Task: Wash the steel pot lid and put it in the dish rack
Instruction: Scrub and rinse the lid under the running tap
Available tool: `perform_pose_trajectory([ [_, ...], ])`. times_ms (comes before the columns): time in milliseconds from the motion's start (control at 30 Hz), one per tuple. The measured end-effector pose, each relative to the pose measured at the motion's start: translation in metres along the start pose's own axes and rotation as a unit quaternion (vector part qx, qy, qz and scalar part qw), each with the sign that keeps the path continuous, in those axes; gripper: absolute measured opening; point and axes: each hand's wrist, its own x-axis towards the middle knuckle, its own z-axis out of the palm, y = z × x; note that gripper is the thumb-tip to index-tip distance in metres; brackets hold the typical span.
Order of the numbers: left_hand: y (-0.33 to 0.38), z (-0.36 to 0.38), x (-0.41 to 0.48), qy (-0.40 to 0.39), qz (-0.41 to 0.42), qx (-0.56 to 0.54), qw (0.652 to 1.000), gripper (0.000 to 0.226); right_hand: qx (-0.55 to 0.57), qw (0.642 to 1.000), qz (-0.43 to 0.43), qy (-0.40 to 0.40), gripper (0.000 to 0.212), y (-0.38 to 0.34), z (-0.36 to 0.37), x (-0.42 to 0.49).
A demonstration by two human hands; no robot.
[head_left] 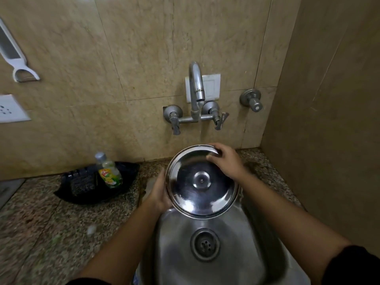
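Observation:
The round steel pot lid [202,182] is held tilted over the back of the steel sink [226,254], its hollow inner side facing me. My left hand [159,192] grips the lid's left rim from behind. My right hand [226,161] rests on the upper right rim with fingers curled over the edge. A thin stream of water runs from the tap [197,87] down to the lid's top edge. No dish rack is in view.
A dish soap bottle [109,171] stands in a black tray [92,184] on the speckled stone counter [51,233] left of the sink. Tap handles [174,120] and a separate valve [251,99] stick out of the tiled wall. A side wall closes in on the right.

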Motion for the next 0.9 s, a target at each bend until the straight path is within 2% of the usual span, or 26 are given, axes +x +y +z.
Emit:
perform_pose_trajectory([
  [67,-0.001,0.002,0.0,-0.015,0.035,0.015,0.999,0.063,0.041,0.997,0.071,-0.008,0.041,0.008,0.002,0.013],
  [133,-0.001,0.009,-0.004,0.002,0.082,0.073,0.994,0.046,0.032,0.994,0.105,-0.004,0.037,0.017,0.006,0.019],
  [200,-0.002,0.015,-0.002,0.036,0.119,0.102,0.987,0.035,-0.078,0.992,0.096,0.027,0.03,0.022,0.011,0.017],
  [267,-0.006,0.024,0.002,0.027,0.11,0.108,0.988,0.047,-0.275,0.958,0.064,0.058,0.04,0.027,0.017,0.009],
  [333,-0.011,0.03,0.01,0.03,0.097,0.123,0.987,0.059,-0.376,0.924,0.01,0.066,0.055,0.023,0.026,0.0],
  [400,-0.017,0.037,0.018,0.05,0.099,0.119,0.987,0.059,-0.369,0.928,-0.05,0.023,0.063,0.01,0.04,-0.011],
  [500,-0.02,0.048,0.021,0.045,0.117,0.088,0.988,0.051,-0.316,0.935,-0.125,-0.099,0.061,0.002,0.063,-0.034],
  [633,-0.01,0.034,0.025,0.096,0.125,0.065,0.985,0.056,-0.353,0.893,-0.191,-0.203,0.063,0.031,0.044,-0.074],
  [700,-0.006,0.027,0.025,0.125,0.153,0.078,0.977,0.051,-0.387,0.89,-0.154,-0.184,0.066,0.053,0.022,-0.076],
  [833,-0.016,0.017,0.025,0.135,0.131,0.084,0.979,0.052,-0.427,0.903,-0.018,-0.051,0.068,0.062,0.004,-0.044],
  [900,-0.022,0.019,0.023,0.124,0.126,0.101,0.979,0.053,-0.423,0.906,-0.011,-0.009,0.066,0.049,0.014,-0.021],
])
